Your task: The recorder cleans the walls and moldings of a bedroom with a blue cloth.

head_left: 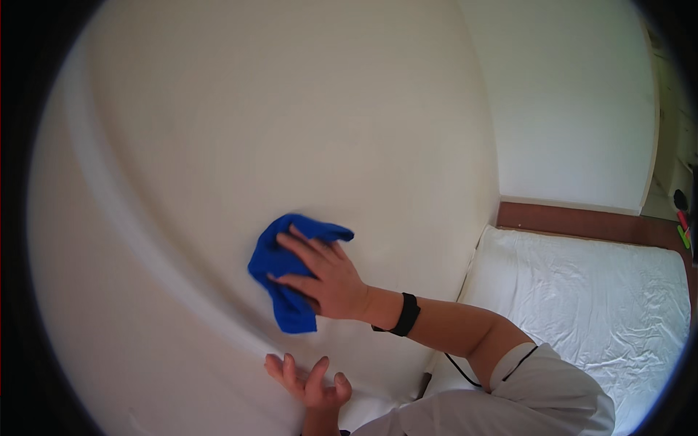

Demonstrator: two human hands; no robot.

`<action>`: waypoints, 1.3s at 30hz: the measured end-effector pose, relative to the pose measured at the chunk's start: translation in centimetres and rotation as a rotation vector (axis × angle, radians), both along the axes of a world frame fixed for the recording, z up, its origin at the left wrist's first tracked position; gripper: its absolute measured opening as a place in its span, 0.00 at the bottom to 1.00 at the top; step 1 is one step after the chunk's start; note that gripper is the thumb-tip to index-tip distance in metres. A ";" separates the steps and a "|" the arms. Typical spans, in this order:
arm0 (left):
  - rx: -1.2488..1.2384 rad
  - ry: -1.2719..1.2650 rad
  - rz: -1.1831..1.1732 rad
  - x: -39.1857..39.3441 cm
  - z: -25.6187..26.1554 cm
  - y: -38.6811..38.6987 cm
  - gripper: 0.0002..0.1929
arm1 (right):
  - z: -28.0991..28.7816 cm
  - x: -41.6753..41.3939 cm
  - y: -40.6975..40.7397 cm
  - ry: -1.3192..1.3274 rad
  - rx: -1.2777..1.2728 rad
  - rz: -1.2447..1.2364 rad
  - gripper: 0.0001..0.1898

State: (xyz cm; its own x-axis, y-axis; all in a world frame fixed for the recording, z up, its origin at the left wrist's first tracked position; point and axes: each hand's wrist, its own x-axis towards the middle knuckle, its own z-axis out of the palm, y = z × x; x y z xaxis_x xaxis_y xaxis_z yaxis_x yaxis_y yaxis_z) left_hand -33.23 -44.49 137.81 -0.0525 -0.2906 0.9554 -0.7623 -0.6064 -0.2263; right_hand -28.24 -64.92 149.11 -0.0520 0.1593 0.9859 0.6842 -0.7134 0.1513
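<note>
My right hand (pixel 332 280) presses a blue cloth (pixel 283 261) flat against a pale wall (pixel 305 136), fingers spread over it. Part of the cloth hangs below the palm in a loose fold, and one corner sticks out at the upper right. A black band circles the right wrist. Lower down, my left hand (pixel 316 381) holds nothing, its fingers apart and half curled. It appears beside a long white raised strip (pixel 163 272) along the wall; whether it touches the strip cannot be told.
At the lower right lies a mattress (pixel 589 278) under a wrinkled white cover, with reddish-brown flooring (pixel 567 215) beyond. Another white wall (pixel 572 103) meets the first at a corner. Red and green items (pixel 683 229) sit at the right edge. A black cord (pixel 461 370) hangs near my body.
</note>
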 end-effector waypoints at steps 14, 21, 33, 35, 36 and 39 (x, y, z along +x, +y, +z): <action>-0.115 -0.047 0.200 -2.3 0.7 -2.7 0.19 | 4.1 7.9 -19.6 0.013 0.525 -0.064 0.29; -0.160 -0.038 0.444 -0.7 0.7 -3.7 0.18 | 2.0 6.1 -14.1 0.017 0.044 0.057 0.32; -0.227 -0.062 0.710 0.9 0.0 -4.8 0.24 | 4.2 12.5 -23.6 -0.108 0.169 -0.074 0.28; -0.210 -0.047 0.716 1.3 0.2 -5.3 0.25 | 4.2 13.6 -26.9 -0.083 0.277 -0.105 0.29; -0.198 -0.059 0.727 1.5 0.5 -5.8 0.25 | 3.8 14.5 -28.6 -0.064 0.333 -0.080 0.30; -0.180 -0.063 0.756 1.6 0.8 -6.3 0.26 | 3.3 14.6 -28.2 -0.010 0.421 -0.123 0.31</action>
